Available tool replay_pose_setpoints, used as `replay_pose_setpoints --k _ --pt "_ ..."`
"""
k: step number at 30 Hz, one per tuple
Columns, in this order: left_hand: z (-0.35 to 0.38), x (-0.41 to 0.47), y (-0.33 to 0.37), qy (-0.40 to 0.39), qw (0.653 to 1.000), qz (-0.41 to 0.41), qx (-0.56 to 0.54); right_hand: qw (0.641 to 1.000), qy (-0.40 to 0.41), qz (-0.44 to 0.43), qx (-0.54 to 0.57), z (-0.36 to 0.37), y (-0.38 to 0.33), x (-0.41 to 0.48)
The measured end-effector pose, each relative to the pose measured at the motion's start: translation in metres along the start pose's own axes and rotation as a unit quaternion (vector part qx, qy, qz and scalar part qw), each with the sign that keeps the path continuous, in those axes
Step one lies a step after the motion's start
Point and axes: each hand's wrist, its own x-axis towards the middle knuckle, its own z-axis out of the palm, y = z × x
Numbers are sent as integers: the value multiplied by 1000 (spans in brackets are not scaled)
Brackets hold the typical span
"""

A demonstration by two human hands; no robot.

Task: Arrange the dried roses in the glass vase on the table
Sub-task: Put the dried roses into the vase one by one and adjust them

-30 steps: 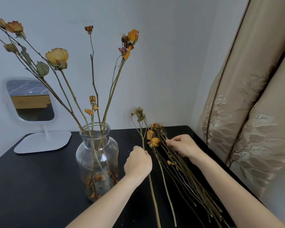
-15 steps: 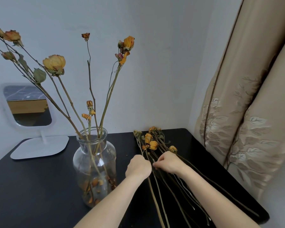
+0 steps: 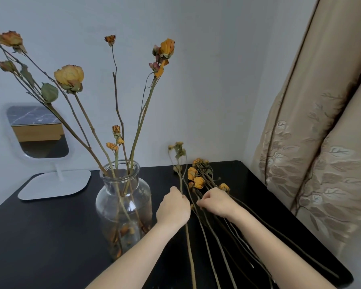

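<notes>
The stem (image 3: 180, 163) in the closed left hand (image 3: 173, 207) now tips up off the black table (image 3: 50, 236), freed for the glass vase (image 3: 123, 205) beside it, while the right hand (image 3: 215, 202) pinches into the remaining roses (image 3: 198, 180) (steadying them, probably).

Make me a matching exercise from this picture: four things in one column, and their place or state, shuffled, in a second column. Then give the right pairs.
Things:
1. glass vase
2. mirror
3. loose roses
4. left hand

Places or states:
A. lying flat on the black table, right of the vase
B. closed around a single stem that rises off the table
C. standing at the far left on a white base, near the wall
D. upright, with several long stems already in it

Pairs: 1-D, 2-C, 3-A, 4-B
</notes>
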Motion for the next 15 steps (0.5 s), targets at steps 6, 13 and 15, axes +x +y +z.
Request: replay_pose_setpoints --k 6,13,15 --pt "-22 -17 11 61 990 123 -41 984 125 -93 85 -37 -26 -16" --pt "-69 -45 43 86 962 220 -133 934 202 -189 223 -75 -67 -57" --pt "-91 -56 52 92 948 252 -173 918 211 -209 263 -83 -79 -70"
